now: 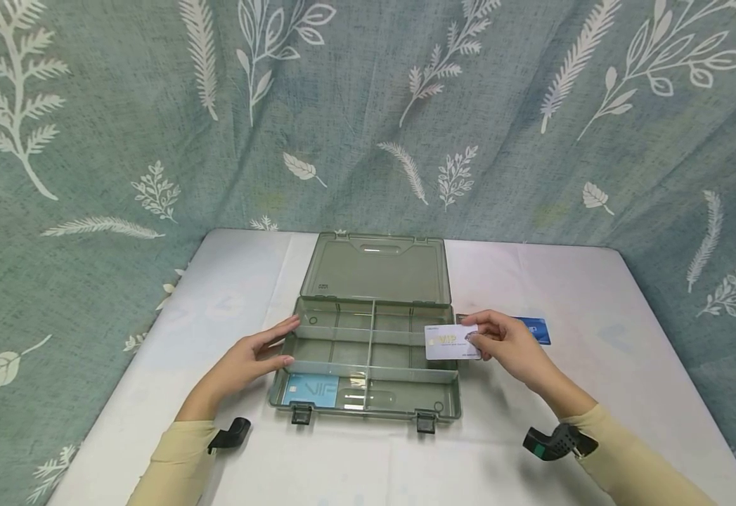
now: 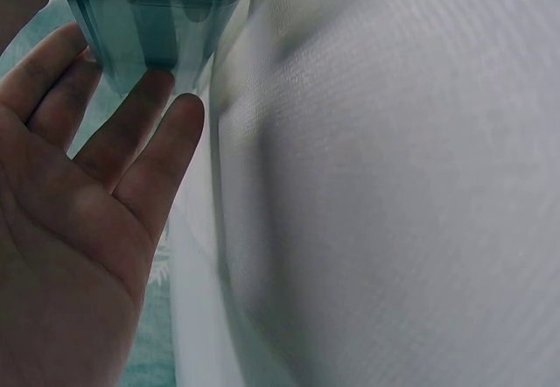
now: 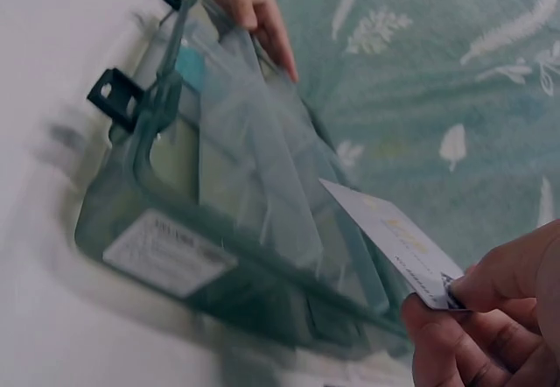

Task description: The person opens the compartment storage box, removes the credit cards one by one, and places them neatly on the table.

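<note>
A translucent grey-green divided box [image 1: 380, 416] lies on the table with its lid tipped back. My left hand [image 1: 241, 365] rests its fingertips and thumb on the box's left edge, the fingers fairly straight; the left wrist view shows them against the wall. A white card with gold VIP lettering [image 1: 446, 342] is pinched between thumb and fingers of my right hand [image 1: 509, 344]. It hangs tilted over the right side of the box, near the middle row, and its corner under the thumb is hidden. In the front left compartment lies a light blue VIP card [image 1: 313, 391].
A blue card [image 1: 537, 330] lies on the table right of the box, partly behind my right hand. The lid [image 1: 377, 270] lies toward the back. Two latches [image 1: 426, 422] stick out at the front edge. Patterned green cloth [image 1: 368, 126] surrounds the white table [image 1: 235, 281].
</note>
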Demonstrator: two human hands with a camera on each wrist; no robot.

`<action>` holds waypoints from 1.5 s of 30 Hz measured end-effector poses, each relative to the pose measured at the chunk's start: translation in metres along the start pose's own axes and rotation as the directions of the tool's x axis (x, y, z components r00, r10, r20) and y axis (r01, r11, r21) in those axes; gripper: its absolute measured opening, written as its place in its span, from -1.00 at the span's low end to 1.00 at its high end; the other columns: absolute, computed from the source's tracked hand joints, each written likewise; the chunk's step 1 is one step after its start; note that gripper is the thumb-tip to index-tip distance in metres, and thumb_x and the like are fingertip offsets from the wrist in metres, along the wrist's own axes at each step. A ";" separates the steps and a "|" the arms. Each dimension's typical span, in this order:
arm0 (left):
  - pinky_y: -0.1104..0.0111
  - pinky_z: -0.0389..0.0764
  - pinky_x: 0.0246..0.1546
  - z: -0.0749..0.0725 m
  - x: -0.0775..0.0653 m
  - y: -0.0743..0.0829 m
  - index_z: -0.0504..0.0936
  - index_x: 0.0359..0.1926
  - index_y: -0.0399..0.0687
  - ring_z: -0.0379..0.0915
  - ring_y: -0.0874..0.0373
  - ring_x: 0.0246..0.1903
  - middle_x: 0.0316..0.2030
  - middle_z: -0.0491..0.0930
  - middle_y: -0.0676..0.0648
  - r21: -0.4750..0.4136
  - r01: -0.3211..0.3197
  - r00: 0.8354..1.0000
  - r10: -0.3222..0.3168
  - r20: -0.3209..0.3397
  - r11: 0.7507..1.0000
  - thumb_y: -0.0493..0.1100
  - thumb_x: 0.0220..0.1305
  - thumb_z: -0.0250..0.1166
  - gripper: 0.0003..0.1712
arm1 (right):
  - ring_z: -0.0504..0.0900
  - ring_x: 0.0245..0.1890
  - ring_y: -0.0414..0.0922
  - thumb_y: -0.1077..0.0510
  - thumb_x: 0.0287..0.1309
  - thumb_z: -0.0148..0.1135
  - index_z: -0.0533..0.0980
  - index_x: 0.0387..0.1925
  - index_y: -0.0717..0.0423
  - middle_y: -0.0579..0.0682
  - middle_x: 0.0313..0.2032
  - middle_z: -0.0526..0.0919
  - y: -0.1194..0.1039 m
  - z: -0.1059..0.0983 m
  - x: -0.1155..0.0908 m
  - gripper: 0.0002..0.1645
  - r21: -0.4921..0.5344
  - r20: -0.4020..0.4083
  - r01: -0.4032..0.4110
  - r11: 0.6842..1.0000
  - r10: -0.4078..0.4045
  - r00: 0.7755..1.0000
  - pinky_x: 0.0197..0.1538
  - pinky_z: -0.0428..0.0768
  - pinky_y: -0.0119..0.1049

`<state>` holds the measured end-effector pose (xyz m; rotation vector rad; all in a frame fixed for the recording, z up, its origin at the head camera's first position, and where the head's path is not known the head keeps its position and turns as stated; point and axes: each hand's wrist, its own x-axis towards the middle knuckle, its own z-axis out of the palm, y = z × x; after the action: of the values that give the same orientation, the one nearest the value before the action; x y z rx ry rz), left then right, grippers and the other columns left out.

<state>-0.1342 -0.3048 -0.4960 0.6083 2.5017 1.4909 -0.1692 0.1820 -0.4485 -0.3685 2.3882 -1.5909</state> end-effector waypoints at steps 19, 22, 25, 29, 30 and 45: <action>0.19 0.33 0.42 0.000 -0.001 -0.004 0.28 0.53 -0.17 0.07 -0.04 0.50 0.57 0.09 -0.05 -0.007 0.003 1.000 -0.003 0.002 1.000 -0.17 0.36 0.38 -0.20 | 0.49 -0.36 -0.17 0.33 0.41 0.13 0.47 0.22 0.31 0.16 -0.22 0.56 0.031 -0.040 -0.022 -0.61 -0.037 -0.168 -0.134 0.990 0.126 0.978 -0.36 0.61 -0.31; 0.18 0.33 0.42 0.000 -0.001 -0.004 0.28 0.53 -0.16 0.08 -0.02 0.50 0.57 0.09 -0.05 -0.007 0.002 1.000 -0.002 0.002 1.000 -0.17 0.36 0.38 -0.21 | 0.48 -0.38 -0.17 0.32 0.40 0.13 0.47 0.22 0.31 0.13 -0.24 0.55 0.040 -0.040 -0.022 -0.60 -0.046 -0.179 -0.169 0.985 0.158 0.971 -0.39 0.60 -0.33; 0.18 0.33 0.42 0.000 -0.001 -0.004 0.28 0.53 -0.16 0.08 -0.01 0.50 0.57 0.09 -0.04 -0.006 0.003 1.000 -0.003 0.003 1.000 -0.17 0.36 0.38 -0.20 | 0.47 -0.40 -0.17 0.32 0.38 0.15 0.47 0.23 0.33 0.09 -0.27 0.54 0.047 -0.038 -0.021 -0.58 -0.059 -0.172 -0.200 0.978 0.188 0.967 -0.43 0.57 -0.35; 0.20 0.33 0.42 0.000 -0.001 -0.004 0.28 0.53 -0.16 0.09 0.00 0.50 0.57 0.09 -0.04 -0.003 0.004 1.000 -0.004 0.004 1.000 -0.16 0.36 0.38 -0.21 | 0.47 -0.42 -0.16 0.33 0.34 0.16 0.47 0.22 0.33 0.07 -0.30 0.54 0.054 -0.032 -0.019 -0.57 -0.081 -0.154 -0.219 0.972 0.205 0.966 -0.48 0.52 -0.37; 0.21 0.33 0.42 -0.001 -0.001 -0.004 0.28 0.53 -0.16 0.08 0.00 0.50 0.57 0.09 -0.04 -0.004 0.004 1.000 -0.004 0.004 1.000 -0.16 0.36 0.38 -0.21 | 0.47 -0.43 -0.15 0.34 0.34 0.17 0.48 0.21 0.33 0.07 -0.31 0.54 0.054 -0.030 -0.018 -0.58 -0.084 -0.150 -0.220 0.972 0.206 0.967 -0.50 0.50 -0.37; 0.18 0.32 0.42 0.000 -0.001 -0.002 0.27 0.53 -0.16 0.08 0.02 0.50 0.57 0.08 -0.04 -0.002 0.006 1.000 -0.006 0.010 1.000 -0.16 0.37 0.37 -0.20 | 0.44 -0.39 -0.11 0.16 0.20 0.43 0.63 0.00 0.16 -0.02 -0.33 0.51 0.062 -0.015 -0.014 -0.66 -0.418 -0.222 -0.153 0.895 0.062 0.973 -0.42 0.40 -0.36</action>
<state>-0.1340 -0.3064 -0.4979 0.6059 2.4917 1.4842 -0.1659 0.2228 -0.4999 -0.1501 2.8630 -1.0808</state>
